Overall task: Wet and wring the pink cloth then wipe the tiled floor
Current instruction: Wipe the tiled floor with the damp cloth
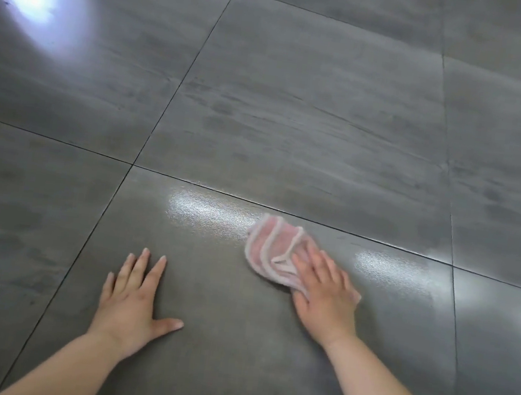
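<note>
We are in the wiping stage: the pink cloth (274, 248) lies on the tiled floor (297, 103) under the right hand (323, 290). The right fingers (309, 259) are straight and lightly spread. They press flat on the near-right part of the cloth and are not curled round it. The rest of the cloth, bunched in loose folds, projects beyond the fingertips, ahead and to their left. Its long axis runs diagonally from under the palm toward the far-left, and it stops just short of the grout line (315, 219).

The left hand (132, 293) is well apart from the cloth, off to the left of the right fingers. It rests palm-down on bare tile with its fingers splayed wide and holds nothing (we judge it to be a brace for body weight).

A glossy wet streak (205, 210) extends leftward from the cloth. A second sheen shows to the right of the right fingers.

The right hand is the nearer hand and the only one on the cloth. We judge that the next stroke should run sideways, across the cloth's axis. The risk is that the loose leading folds roll under, so downward pressure should be even.
</note>
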